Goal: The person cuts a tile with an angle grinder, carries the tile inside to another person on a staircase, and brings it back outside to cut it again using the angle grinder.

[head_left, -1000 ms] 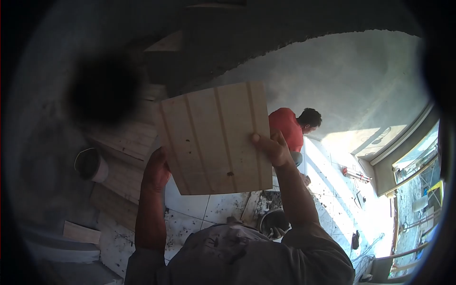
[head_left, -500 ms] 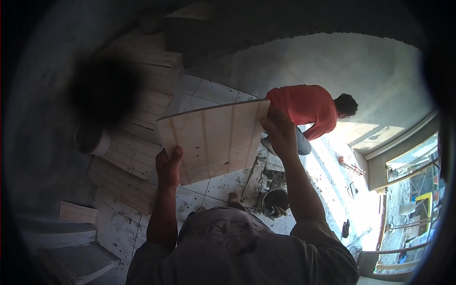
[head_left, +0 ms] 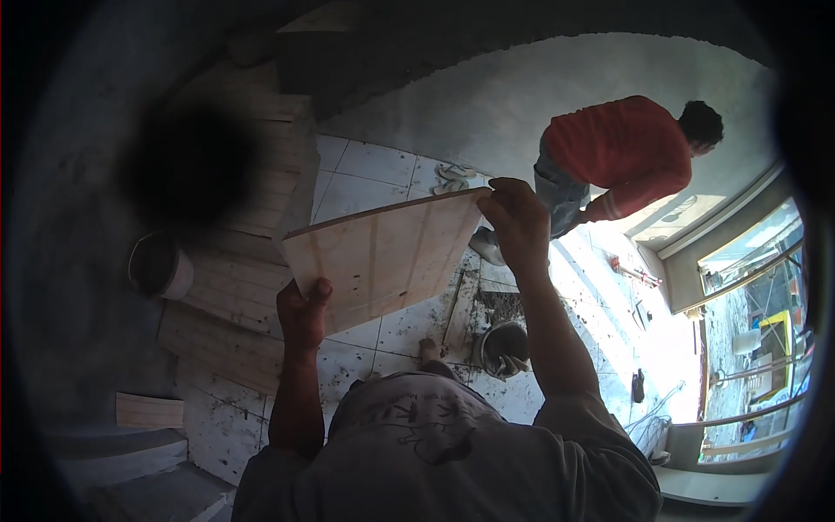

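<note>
In front of my chest I hold up a large pale tile [head_left: 387,261] with tan stripes, tilted so its broad face shows. My left hand [head_left: 303,313] grips its lower left edge, thumb lying on the face. At the upper right corner my right hand [head_left: 517,222] is closed on the edge, its fingers partly behind the tile. Beneath it lies a white tiled floor [head_left: 370,174], spotted with dark bits of mortar. A dark bucket [head_left: 504,350] stands on the floor below my right forearm.
A co-worker in a red top [head_left: 619,148] is at the right by the wall. Striped tiles [head_left: 230,278] lie at the left beside a white bucket [head_left: 180,277]. A small tile piece [head_left: 150,411] and a step [head_left: 165,496] are lower left. Slippers [head_left: 452,178] lie near the wall.
The co-worker has risen from a crouch and moved right toward the window. The tile in my hands has tipped flatter, and its far edge is slightly lower. Both hands keep their hold.
</note>
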Demonstrator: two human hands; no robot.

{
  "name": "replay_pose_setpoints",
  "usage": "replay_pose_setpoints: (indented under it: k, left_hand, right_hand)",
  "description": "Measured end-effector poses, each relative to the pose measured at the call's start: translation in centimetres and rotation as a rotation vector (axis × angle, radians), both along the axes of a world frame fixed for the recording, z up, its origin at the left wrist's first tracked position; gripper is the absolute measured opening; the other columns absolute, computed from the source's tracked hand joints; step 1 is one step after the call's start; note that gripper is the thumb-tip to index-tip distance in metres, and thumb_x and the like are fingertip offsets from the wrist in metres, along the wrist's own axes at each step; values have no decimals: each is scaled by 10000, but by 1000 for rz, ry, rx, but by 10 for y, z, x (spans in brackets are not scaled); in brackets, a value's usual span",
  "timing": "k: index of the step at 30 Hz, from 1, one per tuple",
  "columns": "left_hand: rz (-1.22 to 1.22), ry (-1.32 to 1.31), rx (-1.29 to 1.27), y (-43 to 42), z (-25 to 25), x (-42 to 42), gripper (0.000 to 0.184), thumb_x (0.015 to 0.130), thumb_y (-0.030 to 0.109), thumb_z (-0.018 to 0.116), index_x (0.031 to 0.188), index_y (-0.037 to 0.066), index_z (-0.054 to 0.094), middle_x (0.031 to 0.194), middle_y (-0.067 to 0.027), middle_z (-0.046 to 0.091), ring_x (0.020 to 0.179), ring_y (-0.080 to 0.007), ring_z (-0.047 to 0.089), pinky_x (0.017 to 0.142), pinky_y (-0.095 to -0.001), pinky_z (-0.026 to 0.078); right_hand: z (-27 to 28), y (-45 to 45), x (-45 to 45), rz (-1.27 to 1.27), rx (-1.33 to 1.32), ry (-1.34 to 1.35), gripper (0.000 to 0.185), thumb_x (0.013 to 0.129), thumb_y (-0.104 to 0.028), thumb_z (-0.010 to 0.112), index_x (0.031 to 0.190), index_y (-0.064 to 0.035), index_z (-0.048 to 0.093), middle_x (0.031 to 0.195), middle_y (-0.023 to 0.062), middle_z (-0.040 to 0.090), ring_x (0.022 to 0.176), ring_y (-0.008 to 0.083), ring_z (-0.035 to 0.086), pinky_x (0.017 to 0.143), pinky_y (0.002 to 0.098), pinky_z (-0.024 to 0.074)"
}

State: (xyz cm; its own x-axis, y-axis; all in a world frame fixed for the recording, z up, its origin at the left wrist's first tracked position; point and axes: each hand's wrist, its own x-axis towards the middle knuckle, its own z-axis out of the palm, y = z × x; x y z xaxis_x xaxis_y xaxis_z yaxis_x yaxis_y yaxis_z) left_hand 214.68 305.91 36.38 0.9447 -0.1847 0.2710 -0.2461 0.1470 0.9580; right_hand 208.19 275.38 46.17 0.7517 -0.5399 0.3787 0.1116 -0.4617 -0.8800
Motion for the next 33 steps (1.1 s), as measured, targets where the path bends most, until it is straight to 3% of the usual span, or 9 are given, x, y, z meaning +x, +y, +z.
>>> replay_pose_setpoints:
  k: [6,16,19,23,24,26,27,29,33]
  left_hand:
    - [-74,25,105,6,1,1,508,921,467,685,1041,-26,690,850,-45,697,804,-120,611,727,-314,503]
    - [-209,33,149,12,11,11,479,912,415,707,1119,-17,703,858,-63,718,807,-120,633,761,-311,520]
    - [-303,14,165,14,8,23,445,913,393,709,1089,-16,710,805,-44,705,766,-123,634,742,-309,522]
    - [-327,34,291,13,24,46,415,937,362,682,1089,-24,698,814,-42,694,777,-120,634,762,-302,516]
    - [-312,49,290,10,31,53,415,937,362,682,1089,-24,698,814,-42,694,777,-120,634,762,-302,516]
    - [80,-5,0,4,42,64,502,972,395,634,1253,-20,624,1111,-134,693,1039,-181,646,936,-329,490]
    - [88,9,-2,7,40,64,502,972,395,634,1253,-20,624,1111,-134,693,1039,-181,646,936,-329,490]
    - [262,-10,60,16,37,63,629,998,441,580,1436,1,477,1441,-208,517,1357,-249,482,1117,-373,375]
    - [1,23,60,-9,0,33,695,1023,434,526,1534,9,322,1571,-220,357,1476,-290,317,1179,-407,292]
  right_hand:
    - [20,25,-13,22,-688,-32,390,809,-113,775,1175,-43,661,1154,137,677,1071,310,663,907,399,539]
    - [13,56,0,230,-789,48,498,837,-240,771,1271,-63,606,1189,186,660,1096,367,639,937,439,526]
    - [14,69,10,413,-622,385,424,857,-362,750,1129,-43,689,988,170,724,871,380,690,797,438,546]
    - [-7,54,14,431,-553,392,376,859,-344,758,1045,-20,713,859,160,721,739,310,688,729,417,532]
    - [-13,53,12,333,-365,356,371,862,-335,750,1040,-10,711,842,157,711,730,260,673,730,400,526]
    - [-20,44,9,245,-184,332,367,866,-326,742,1034,-1,709,826,154,701,722,211,658,731,383,520]
    - [-21,30,6,153,-162,370,360,901,-305,714,1071,12,700,860,100,693,771,166,627,747,341,502]
    - [-26,24,-1,49,-140,398,354,937,-284,685,1107,26,692,893,47,686,820,121,595,764,299,485]
    - [-48,6,-15,-123,311,152,443,988,-334,615,1194,57,644,1070,106,674,981,175,607,890,336,475]
